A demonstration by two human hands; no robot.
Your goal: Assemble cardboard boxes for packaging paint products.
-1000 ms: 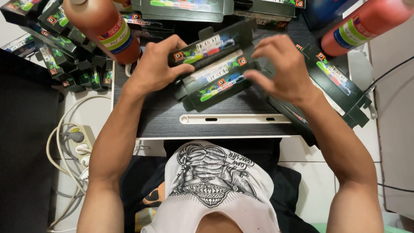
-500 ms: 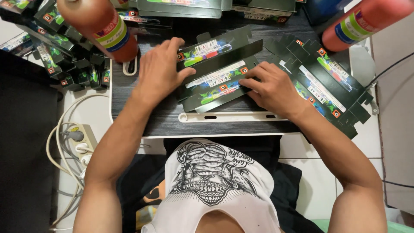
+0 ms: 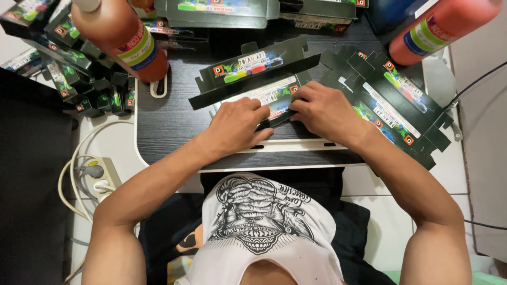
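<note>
1. Left hand (image 3: 238,125) palm down, fingers curled together, pressing on the flat carton blank (image 3: 264,95) lying on the black table (image 3: 163,121).
2. Right hand (image 3: 323,110) also flat on the same blank, fingertips pinching its near edge, just beside the left hand.
3. Blank sits mid-table, partly folded, its far flap raised.
4. Stack of unfolded blanks (image 3: 393,113) to the right, touching the right wrist.
5. Two orange bottles: left bottle (image 3: 124,39), right bottle (image 3: 438,26).
6. Pile of folded cartons (image 3: 68,74) far left; power strip (image 3: 95,177) on the floor below.
</note>
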